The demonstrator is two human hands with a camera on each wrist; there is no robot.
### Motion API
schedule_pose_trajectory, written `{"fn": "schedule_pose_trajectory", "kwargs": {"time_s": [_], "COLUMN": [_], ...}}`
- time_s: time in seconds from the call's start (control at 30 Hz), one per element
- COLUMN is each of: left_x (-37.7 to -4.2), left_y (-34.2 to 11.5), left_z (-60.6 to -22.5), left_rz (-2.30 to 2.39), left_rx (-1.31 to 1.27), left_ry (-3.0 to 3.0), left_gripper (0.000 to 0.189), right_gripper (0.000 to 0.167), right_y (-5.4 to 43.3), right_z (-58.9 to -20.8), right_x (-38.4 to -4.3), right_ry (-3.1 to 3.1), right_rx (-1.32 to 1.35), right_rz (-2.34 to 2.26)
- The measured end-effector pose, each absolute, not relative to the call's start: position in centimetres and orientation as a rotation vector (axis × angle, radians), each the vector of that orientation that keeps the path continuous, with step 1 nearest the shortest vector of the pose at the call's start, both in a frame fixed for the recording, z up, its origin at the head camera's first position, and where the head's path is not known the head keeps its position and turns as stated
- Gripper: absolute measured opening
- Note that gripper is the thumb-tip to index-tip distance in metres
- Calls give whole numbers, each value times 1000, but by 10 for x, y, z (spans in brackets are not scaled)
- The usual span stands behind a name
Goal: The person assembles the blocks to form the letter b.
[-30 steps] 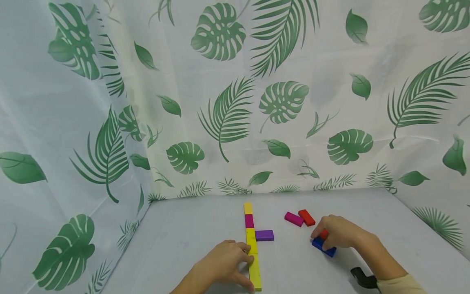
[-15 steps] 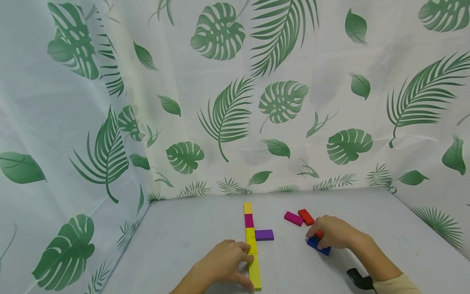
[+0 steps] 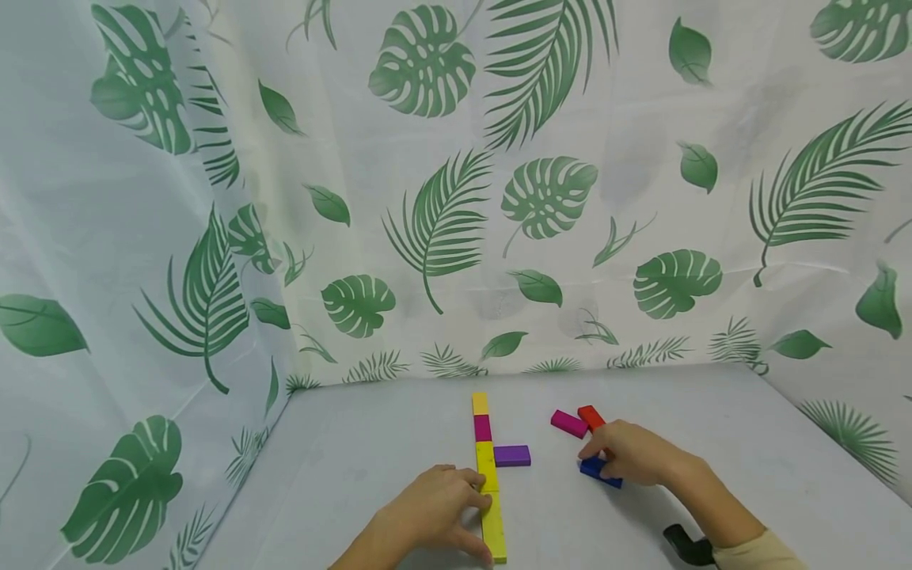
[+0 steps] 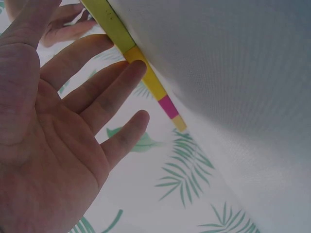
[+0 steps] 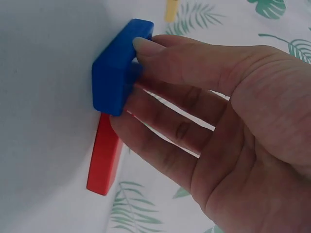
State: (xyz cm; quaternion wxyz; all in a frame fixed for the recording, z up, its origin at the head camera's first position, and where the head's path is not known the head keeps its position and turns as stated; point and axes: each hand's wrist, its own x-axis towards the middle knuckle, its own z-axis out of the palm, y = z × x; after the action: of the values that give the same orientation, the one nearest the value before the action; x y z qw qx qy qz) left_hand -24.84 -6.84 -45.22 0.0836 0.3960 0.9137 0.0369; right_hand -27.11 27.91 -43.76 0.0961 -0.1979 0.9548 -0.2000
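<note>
My left hand (image 3: 445, 507) lies beside a straight row of blocks, its fingertips touching the yellow blocks (image 3: 493, 526); in the left wrist view its fingers (image 4: 114, 99) are loosely extended along the row's side. Farther up the row are a magenta block (image 3: 482, 428) and a light yellow block (image 3: 480, 404). My right hand (image 3: 634, 453) pinches a blue block (image 3: 600, 473) between thumb and fingers, low over the table. The right wrist view shows the blue block (image 5: 114, 73) tilted, with a red block (image 5: 104, 155) beyond it.
A purple block (image 3: 512, 456) sticks out from the row's right side. A magenta block (image 3: 568, 423) and a red block (image 3: 590, 417) lie together, the red one partly covered by my right hand. A black object (image 3: 688, 545) sits by my right wrist. Leaf-patterned curtains (image 3: 442, 237) enclose the table.
My right hand has moved left with the blue block, toward the row. A red piece seen between its fingers before is now hidden in the head view. The left hand stays put.
</note>
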Motion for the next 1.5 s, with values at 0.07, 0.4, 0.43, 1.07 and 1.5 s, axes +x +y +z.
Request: {"fn": "schedule_pose_trajectory", "kwargs": {"time_s": [0.07, 0.4, 0.43, 1.07, 1.5], "left_x": [-249, -248, -248, -249, -247], "left_y": [-69, -68, -68, -67, -67], "left_z": [-452, -451, -451, -452, -450], "left_rz": [112, 97, 96, 100, 109], "left_rx": [1182, 1183, 1180, 1161, 1161], "left_ry": [2727, 2726, 2725, 2720, 2729], "left_gripper": [67, 66, 66, 65, 65], "right_gripper": [29, 28, 28, 24, 37], "right_y": [277, 267, 267, 254, 251], "right_z": [-439, -443, -444, -455, -457], "right_x": [-271, -271, -272, -274, -274], "right_ry": [2841, 2905, 2915, 2998, 3016], "right_rx": [-594, -607, -604, -625, -746], "right_rz": [-587, -552, -546, -564, -476]}}
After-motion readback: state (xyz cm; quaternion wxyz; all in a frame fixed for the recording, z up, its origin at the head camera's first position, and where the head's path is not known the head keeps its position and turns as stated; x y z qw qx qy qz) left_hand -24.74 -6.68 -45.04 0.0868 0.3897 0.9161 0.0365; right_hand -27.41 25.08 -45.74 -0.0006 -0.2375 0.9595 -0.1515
